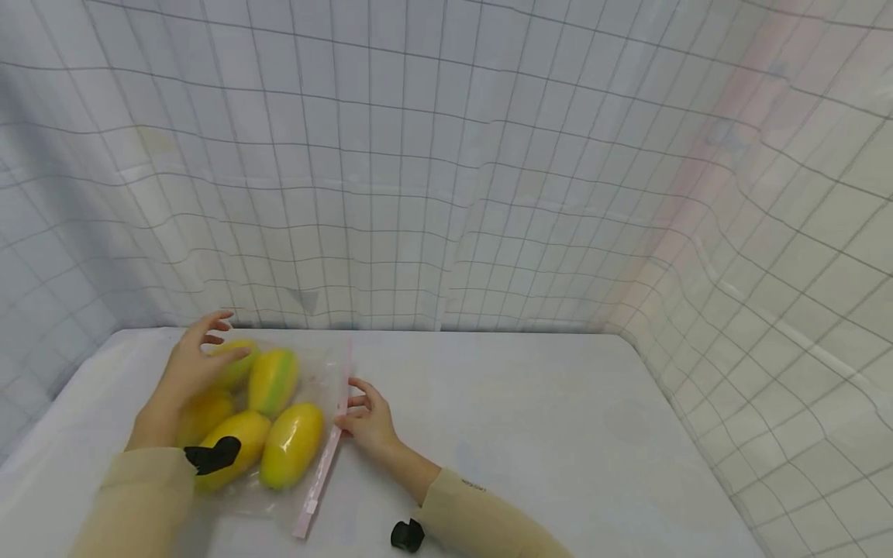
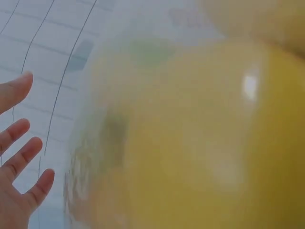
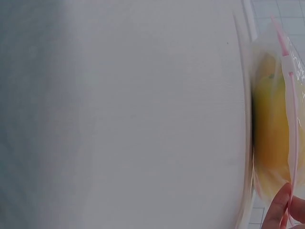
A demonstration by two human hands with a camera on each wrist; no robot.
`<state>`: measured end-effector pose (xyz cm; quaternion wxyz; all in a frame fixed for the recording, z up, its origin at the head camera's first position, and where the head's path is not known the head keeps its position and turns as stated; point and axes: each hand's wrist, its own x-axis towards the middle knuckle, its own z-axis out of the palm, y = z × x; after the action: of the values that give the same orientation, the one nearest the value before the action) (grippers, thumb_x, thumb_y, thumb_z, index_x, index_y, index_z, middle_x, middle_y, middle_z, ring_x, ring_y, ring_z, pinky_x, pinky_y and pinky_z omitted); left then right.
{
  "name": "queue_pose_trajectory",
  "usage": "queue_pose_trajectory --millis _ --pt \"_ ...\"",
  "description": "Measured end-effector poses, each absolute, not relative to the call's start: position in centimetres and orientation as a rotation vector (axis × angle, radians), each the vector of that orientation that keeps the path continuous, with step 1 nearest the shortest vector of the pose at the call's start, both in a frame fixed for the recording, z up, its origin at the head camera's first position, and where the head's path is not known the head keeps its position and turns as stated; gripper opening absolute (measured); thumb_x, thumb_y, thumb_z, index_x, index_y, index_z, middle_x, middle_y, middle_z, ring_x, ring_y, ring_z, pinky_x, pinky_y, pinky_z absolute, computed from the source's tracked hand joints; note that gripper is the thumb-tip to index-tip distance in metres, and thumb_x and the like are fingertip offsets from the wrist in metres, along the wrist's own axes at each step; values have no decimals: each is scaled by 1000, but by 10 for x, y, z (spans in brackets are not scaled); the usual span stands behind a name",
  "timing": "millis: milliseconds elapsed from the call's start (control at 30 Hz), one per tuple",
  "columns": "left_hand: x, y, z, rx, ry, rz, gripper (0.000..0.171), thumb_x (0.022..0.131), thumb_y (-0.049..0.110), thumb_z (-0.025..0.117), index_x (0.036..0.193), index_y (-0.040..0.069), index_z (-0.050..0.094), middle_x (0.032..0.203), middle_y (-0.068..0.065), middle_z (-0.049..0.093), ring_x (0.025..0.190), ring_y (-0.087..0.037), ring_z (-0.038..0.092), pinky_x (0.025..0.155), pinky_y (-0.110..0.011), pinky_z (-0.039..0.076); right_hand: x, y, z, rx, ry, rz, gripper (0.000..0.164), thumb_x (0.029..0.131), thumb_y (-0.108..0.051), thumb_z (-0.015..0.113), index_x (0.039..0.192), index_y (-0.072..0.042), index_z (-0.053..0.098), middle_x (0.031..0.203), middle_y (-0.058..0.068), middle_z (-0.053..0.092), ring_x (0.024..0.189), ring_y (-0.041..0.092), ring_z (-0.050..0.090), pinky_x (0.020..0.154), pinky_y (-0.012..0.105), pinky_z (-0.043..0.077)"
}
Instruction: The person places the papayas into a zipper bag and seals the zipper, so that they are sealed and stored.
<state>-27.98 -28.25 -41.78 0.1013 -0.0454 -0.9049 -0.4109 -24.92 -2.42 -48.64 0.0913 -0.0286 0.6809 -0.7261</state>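
Note:
A clear zip bag [image 1: 317, 380] lies on the table at the left, with several yellow-green mangoes [image 1: 291, 447] inside. A pink zip strip [image 1: 322, 473] runs along its right edge. My right hand [image 1: 375, 425] pinches this strip between thumb and fingers, and the right wrist view shows the fingertips [image 3: 280, 202] on the pink edge. Over the bag's far left part is my left hand [image 1: 191, 368], near a mango [image 1: 240, 372]. Its fingers are spread and hold nothing; in the left wrist view a large mango [image 2: 190, 138] fills the right side.
The table [image 1: 544, 418] has a white cover and stretches to the right of the bag. Grid-patterned white curtains [image 1: 432, 194] hang behind it and at both sides. A black strap piece [image 1: 408, 535] shows beside the right sleeve.

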Motion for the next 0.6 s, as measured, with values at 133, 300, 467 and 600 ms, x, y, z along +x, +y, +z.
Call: queue_pose_trajectory --millis 133,300,467,600 --pt "-267 -311 -432 -45 -2702 -1196 78 88 32 59 145 2 14 130 -34 28 109 -51 32 77 -64 37 -250 -24 -488 -82 2037 -2136 58 74 13 65 126 -10 51 85 2 55 62 10 57 58 30 56" --pt "-253 -339 -452 37 -2805 -1231 86 88 37 58 146 4 2 130 -39 23 106 -55 32 77 -67 36 -250 -25 -488 -57 2029 -2129 58 74 13 65 125 -12 53 85 1 54 62 10 57 58 29 56" --pt "-244 -354 -462 68 -2937 -1410 88 91 44 49 145 12 -12 134 -40 17 114 -58 25 85 -71 28 -250 -24 -487 -56 2063 -2111 58 74 12 66 126 -12 53 85 2 54 63 10 57 58 30 56" --pt "-242 -359 -464 70 -2990 -1523 84 92 46 45 144 20 -16 137 -40 14 119 -59 14 87 -73 19 -250 -24 -487 -59 2083 -2090 58 75 11 66 126 -14 53 86 2 54 64 11 57 59 29 56"
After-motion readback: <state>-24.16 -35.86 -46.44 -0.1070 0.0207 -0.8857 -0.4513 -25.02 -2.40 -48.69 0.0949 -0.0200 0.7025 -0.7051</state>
